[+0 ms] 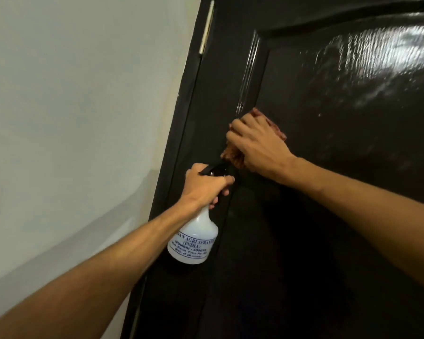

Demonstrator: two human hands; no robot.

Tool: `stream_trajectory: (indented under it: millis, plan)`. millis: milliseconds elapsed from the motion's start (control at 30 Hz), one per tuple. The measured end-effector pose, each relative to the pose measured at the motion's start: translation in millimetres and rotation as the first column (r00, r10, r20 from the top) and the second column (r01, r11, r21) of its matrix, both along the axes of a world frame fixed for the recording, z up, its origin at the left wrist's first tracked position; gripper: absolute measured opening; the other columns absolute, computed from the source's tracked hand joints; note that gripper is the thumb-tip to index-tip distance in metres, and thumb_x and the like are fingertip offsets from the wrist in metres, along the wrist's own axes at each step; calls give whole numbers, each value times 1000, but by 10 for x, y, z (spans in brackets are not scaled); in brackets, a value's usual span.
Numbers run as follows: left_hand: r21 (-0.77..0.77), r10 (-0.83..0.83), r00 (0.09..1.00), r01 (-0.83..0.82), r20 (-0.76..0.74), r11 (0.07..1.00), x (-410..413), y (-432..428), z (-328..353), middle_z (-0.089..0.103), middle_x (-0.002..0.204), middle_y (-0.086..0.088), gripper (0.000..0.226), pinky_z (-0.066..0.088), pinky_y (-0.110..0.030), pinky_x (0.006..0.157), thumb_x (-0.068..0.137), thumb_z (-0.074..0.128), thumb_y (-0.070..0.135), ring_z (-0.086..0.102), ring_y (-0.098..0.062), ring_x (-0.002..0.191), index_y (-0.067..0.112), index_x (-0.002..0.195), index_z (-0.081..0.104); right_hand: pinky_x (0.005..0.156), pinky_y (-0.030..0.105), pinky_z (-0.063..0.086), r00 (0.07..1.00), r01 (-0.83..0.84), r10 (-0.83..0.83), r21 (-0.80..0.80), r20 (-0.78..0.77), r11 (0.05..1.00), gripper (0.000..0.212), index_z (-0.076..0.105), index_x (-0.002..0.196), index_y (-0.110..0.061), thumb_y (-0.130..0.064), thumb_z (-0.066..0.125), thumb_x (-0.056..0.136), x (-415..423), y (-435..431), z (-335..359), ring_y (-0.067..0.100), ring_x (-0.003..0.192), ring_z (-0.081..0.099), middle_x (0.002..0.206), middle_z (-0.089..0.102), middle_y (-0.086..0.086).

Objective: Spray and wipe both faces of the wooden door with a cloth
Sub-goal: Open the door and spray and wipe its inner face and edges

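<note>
Our left hand grips the bottle, our right hand clutches the cloth against the streaked door; lower half and other face seem left.

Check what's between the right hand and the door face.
A reddish-brown cloth, gripped by the right hand against the dark door. Nothing else shows between them. Seen in the head view; the left hand holds a spray bottle just below.
</note>
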State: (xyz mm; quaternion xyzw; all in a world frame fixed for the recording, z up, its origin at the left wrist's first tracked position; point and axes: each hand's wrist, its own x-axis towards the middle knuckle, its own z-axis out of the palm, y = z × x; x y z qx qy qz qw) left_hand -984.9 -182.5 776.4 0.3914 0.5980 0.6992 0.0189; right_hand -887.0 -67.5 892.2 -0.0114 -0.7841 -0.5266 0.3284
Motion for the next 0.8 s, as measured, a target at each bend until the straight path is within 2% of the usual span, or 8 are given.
stream_trajectory:
  millis: [67, 233, 367, 533, 600, 667, 733, 800]
  plan:
    - [-47, 30, 999, -29, 31, 999, 51, -3, -401, 75, 68, -11, 14, 42, -23, 38, 90, 79, 24, 49, -9, 37, 12, 83, 75, 102, 50, 40, 989, 63, -64, 12, 135, 998, 48, 55, 129, -15, -28, 54, 83, 55, 7, -376, 36, 121, 47, 137, 49, 16]
    - [-53, 73, 995, -70, 71, 996, 125, -26, -1149, 73, 66, -10, 19, 44, -25, 39, 91, 78, 22, 54, -13, 40, 8, 79, 75, 106, 52, 38, 996, 87, -87, -130, 5, 988, 58, 47, 133, -14, -25, 71, 81, 8, -128, -365, 37, 124, 44, 137, 45, 17]
    - [-15, 81, 989, -80, 122, 997, 170, 22, -1534, 70, 66, -17, 23, 42, -23, 38, 89, 80, 18, 54, -13, 40, 2, 76, 70, 101, 52, 38, 991, 109, -105, -51, 83, 993, 51, 45, 134, -11, -28, 44, 86, 35, -82, -998, 41, 125, 44, 140, 43, 20]
    - [-72, 123, 984, -114, 132, 991, 87, -25, -1946, 71, 75, -19, 27, 44, -20, 40, 88, 83, 25, 55, -7, 41, 6, 76, 68, 103, 50, 36, 982, 135, -119, -102, 147, 986, 48, 47, 132, -13, -27, 36, 88, 30, -176, -1502, 38, 125, 46, 140, 45, 18]
    - [-109, 130, 984, -117, 124, 987, 87, -62, -2135, 68, 72, -16, 27, 45, -19, 41, 88, 83, 26, 56, -6, 44, 8, 77, 68, 106, 50, 35, 948, 164, -136, -72, 289, 984, 53, 47, 135, -14, -30, 27, 88, 50, -201, -1812, 38, 128, 45, 143, 43, 18]
    - [-116, 141, 984, -128, 108, 985, 58, -71, -2247, 65, 69, -10, 26, 45, -17, 42, 88, 84, 26, 59, -9, 48, 10, 76, 67, 106, 49, 38, 922, 154, -128, -42, 366, 987, 51, 47, 135, -16, -30, 36, 88, 98, -193, -1831, 36, 127, 46, 143, 43, 18]
    - [-99, 144, 985, -135, 91, 986, 3, -97, -2323, 64, 65, -4, 25, 45, -16, 42, 89, 83, 24, 60, -8, 49, 11, 76, 67, 102, 48, 37, 960, 130, -110, -63, 256, 989, 47, 50, 131, -16, -31, 42, 87, 67, -198, -1682, 37, 121, 48, 139, 45, 18]
    - [-68, 155, 986, -151, 64, 986, 6, -137, -2467, 62, 63, 1, 24, 46, -14, 45, 90, 82, 22, 61, -6, 52, 12, 75, 67, 104, 49, 30, 981, 129, -109, -120, 159, 984, 46, 52, 128, -16, -32, 37, 88, 55, -186, -1721, 38, 122, 46, 137, 45, 19]
